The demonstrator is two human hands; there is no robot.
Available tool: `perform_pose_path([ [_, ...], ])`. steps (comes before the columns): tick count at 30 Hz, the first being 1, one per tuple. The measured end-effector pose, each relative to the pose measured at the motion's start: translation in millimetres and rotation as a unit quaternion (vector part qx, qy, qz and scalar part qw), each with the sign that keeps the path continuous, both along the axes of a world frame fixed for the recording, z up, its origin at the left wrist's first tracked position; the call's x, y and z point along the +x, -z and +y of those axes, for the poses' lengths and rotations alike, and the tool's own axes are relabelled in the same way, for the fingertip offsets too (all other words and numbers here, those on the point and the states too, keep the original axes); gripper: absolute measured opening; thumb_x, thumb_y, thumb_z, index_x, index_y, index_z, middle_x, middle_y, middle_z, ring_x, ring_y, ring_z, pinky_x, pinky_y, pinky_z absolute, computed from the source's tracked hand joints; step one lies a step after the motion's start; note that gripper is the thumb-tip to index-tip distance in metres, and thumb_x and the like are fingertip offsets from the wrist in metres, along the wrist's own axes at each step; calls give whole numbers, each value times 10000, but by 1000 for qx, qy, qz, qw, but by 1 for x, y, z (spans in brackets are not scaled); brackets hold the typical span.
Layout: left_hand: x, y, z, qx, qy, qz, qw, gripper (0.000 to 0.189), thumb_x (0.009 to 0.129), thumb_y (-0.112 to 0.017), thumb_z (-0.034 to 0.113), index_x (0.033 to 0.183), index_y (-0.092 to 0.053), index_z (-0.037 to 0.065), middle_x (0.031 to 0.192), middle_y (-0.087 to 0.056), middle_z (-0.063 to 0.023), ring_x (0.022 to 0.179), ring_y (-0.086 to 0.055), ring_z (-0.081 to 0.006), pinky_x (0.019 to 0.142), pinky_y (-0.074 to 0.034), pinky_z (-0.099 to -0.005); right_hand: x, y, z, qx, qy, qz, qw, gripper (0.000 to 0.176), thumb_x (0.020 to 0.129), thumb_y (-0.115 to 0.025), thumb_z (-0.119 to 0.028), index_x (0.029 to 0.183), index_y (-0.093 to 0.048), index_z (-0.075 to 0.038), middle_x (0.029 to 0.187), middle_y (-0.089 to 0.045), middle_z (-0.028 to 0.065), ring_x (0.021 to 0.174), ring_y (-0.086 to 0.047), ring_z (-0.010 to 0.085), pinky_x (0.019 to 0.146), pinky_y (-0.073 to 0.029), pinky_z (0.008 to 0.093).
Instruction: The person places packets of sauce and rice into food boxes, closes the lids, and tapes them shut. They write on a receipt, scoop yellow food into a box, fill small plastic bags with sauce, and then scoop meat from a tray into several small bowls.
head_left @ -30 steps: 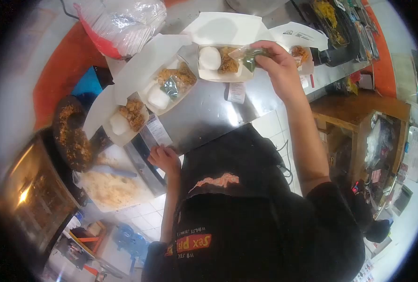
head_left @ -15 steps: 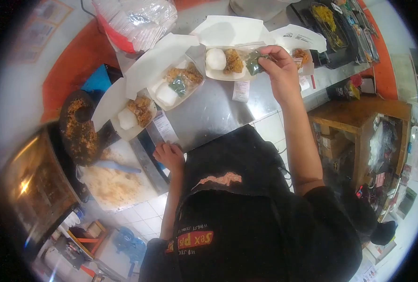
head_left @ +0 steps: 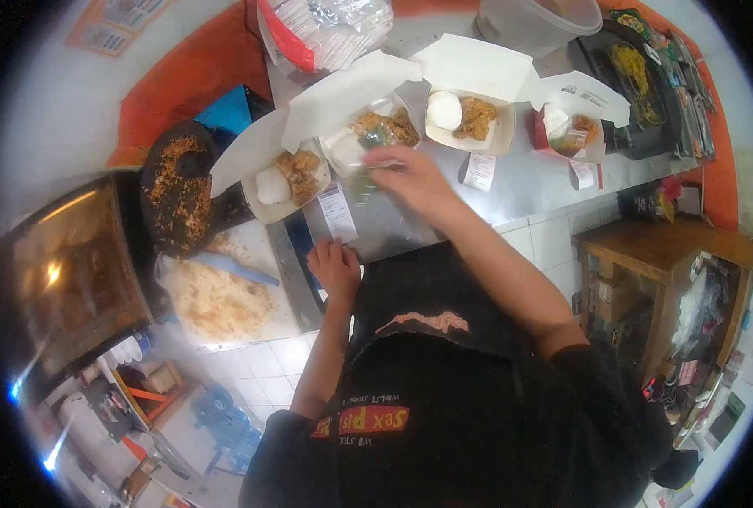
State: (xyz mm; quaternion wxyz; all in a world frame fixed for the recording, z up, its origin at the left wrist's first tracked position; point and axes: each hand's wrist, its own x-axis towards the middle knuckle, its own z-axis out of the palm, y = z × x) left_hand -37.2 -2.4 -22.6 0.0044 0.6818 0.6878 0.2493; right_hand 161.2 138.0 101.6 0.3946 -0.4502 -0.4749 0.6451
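Note:
Several open paper boxes stand in a row on the metal counter (head_left: 512, 190). White rice and fried chicken fill the left box (head_left: 285, 182), the second box (head_left: 372, 135), which also has a green packet, and the third box (head_left: 471, 118). The smaller red-sided box (head_left: 571, 131) also holds food. My right hand (head_left: 414, 182) pinches a small clear packet with green contents (head_left: 363, 188), blurred, over the front edge of the second box. My left hand (head_left: 336, 269) rests with loosely bent fingers at the counter edge, just below a paper receipt (head_left: 337, 213), with nothing visible in it.
A dark round dish with crumbs (head_left: 177, 190) and a floury white tray (head_left: 224, 300) lie left. Behind the boxes are a plastic-wrapped stack (head_left: 334, 30) and a clear tub (head_left: 537, 25). A black tray (head_left: 634, 85) stands back right, a wooden shelf (head_left: 664, 245) right.
My right hand has moved left from the third box to the second box with the green packet. The view has shifted, so the counter appears further right. My left hand remains at the counter edge.

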Motion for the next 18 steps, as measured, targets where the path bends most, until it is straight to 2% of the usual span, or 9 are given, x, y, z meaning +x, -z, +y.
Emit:
perform_pose_path([
  [2, 2, -4, 1, 13, 1, -2, 1000, 195, 763, -605, 62, 950, -641, 22, 1014, -573, -143, 950, -511, -347, 839, -401, -462, -20, -5, 4, 15, -6, 37, 999, 382, 852, -639, -97, 1225, -594, -27, 1088, -647, 79, 995, -608, 156, 892, -469, 285],
  [4, 1, -7, 1, -7, 2, -7, 1000, 199, 771, -600, 63, 961, -644, 21, 1007, -580, -143, 949, -517, -350, 843, -403, -463, -25, -10, 6, 37, 7, -73, 997, 392, 858, -627, -113, 1242, -597, -38, 1209, -614, 105, 1032, -614, 178, 887, -484, 303],
  [5, 0, -8, 1, -6, 8, -10, 1000, 199, 771, -600, 63, 961, -644, 21, 1007, -580, -143, 949, -517, -350, 843, -403, -463, -19, -9, 4, 38, 12, -76, 996, 392, 858, -627, -113, 1242, -597, -38, 1209, -614, 105, 1032, -614, 178, 887, -484, 303],
  [7, -2, -11, 1, 1, 25, 0, 1000, 207, 782, -598, 65, 978, -648, 21, 1012, -589, -145, 949, -522, -357, 855, -404, -465, 8, 0, -4, -21, 12, -12, 1000, 389, 864, -629, -144, 1231, -598, -19, 1200, -624, 102, 1051, -603, 182, 895, -479, 302],
  [8, -2, -9, -1, -5, 21, 3, 1000, 215, 793, -596, 68, 995, -651, 24, 1049, -595, -149, 972, -523, -366, 875, -405, -465, 26, 4, -10, -18, 22, -18, 999, 389, 864, -629, -144, 1231, -598, -19, 1200, -624, 102, 1051, -603, 182, 895, -479, 302],
  [10, -7, -11, -2, -10, 37, -4, 999, 216, 794, -597, 67, 999, -650, 23, 1065, -595, -150, 979, -524, -367, 880, -406, -463, 65, 13, -27, -81, 24, -68, 994, 371, 875, -626, -122, 1223, -594, 4, 1155, -641, 84, 1033, -593, 160, 906, -465, 289],
  [13, -6, -20, 1, -20, 48, -9, 999, 233, 790, -599, 49, 1017, -644, 21, 1094, -597, -154, 998, -526, -362, 893, -406, -465, 120, 22, -60, -99, 76, -107, 986, 331, 867, -625, -111, 1177, -618, 3, 1135, -648, 79, 994, -606, 152, 888, -472, 289],
  [15, -6, -24, 3, 12, 59, -13, 998, 236, 786, -607, 35, 1020, -640, 32, 1071, -598, -155, 988, -528, -355, 883, -406, -464, 148, 15, -83, -201, 150, -89, 964, 311, 862, -614, -104, 1155, -621, 1, 1121, -652, 83, 953, -616, 157, 861, -482, 293],
  [18, -6, -37, 12, -8, 68, -8, 998, 214, 796, -615, 36, 1008, -640, 45, 1045, -598, -154, 982, -528, -353, 867, -409, -453, 179, 14, -111, -190, 250, -81, 946, 319, 856, -598, -102, 1150, -604, 21, 1093, -653, 97, 931, -622, 174, 832, -488, 299],
])
